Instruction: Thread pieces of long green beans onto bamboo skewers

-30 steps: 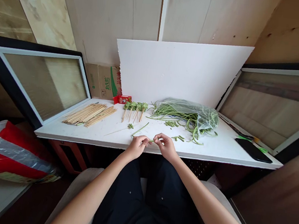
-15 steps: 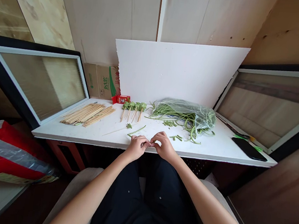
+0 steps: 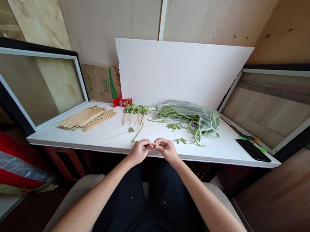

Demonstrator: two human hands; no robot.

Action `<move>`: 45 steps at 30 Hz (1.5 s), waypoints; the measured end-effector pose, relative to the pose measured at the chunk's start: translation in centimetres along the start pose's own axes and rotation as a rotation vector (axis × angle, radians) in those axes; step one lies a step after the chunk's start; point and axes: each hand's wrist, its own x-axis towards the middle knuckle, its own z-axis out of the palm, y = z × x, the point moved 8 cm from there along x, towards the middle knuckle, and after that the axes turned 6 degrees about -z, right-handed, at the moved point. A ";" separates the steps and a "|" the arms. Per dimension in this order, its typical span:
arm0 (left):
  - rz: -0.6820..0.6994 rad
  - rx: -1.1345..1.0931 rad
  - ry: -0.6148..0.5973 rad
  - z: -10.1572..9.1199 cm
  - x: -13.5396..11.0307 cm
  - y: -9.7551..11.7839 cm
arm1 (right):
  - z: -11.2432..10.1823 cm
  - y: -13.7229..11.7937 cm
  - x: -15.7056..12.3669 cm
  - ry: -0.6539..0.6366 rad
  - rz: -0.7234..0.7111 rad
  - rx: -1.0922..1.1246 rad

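My left hand (image 3: pixel 140 152) is closed around a long green bean (image 3: pixel 139 131), whose free part bends up and away over the white table. Close beside it, my right hand (image 3: pixel 167 150) pinches with thumb and forefinger at what looks like the bean's other end, mostly hidden by the fingers. Both hands meet at the table's front edge. Just beyond them lie a small cluster of cut bean pieces (image 3: pixel 131 129) and a single thin skewer (image 3: pixel 115 136). More short pieces (image 3: pixel 180 140) rest to the right of my hands.
Bamboo skewers (image 3: pixel 85 118) lie piled at left. Skewered beans (image 3: pixel 136 109) sit behind, near a red packet (image 3: pixel 124 102) and a cardboard box (image 3: pixel 99 83). A plastic bag of long beans (image 3: pixel 189 114) is at back right. A black phone (image 3: pixel 253 150) lies at far right.
The free part of the bean has swung from slanting right to more upright. My fingertips have shifted slightly, still close together. The whole view has moved a little.
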 end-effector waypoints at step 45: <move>-0.001 0.182 0.028 -0.5 -0.4 -2.9 | -15.8 -2.8 0.2 0.445 -0.030 -0.796</move>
